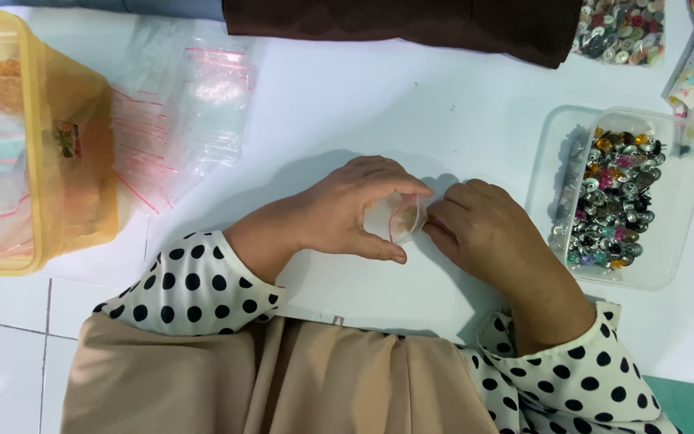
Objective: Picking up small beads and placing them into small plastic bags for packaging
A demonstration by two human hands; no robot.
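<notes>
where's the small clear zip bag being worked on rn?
In the head view, the small clear plastic zip bag sits centre frame, pinched between the left hand and right hand, left of the clear plastic tub of mixed buttons.

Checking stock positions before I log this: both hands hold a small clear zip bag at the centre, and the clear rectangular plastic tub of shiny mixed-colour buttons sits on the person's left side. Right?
Not quite. The clear rectangular plastic tub of shiny mixed-colour buttons sits on the person's right side, as the head view shows. The left hand and right hand do hold the small clear zip bag at the centre.
</notes>
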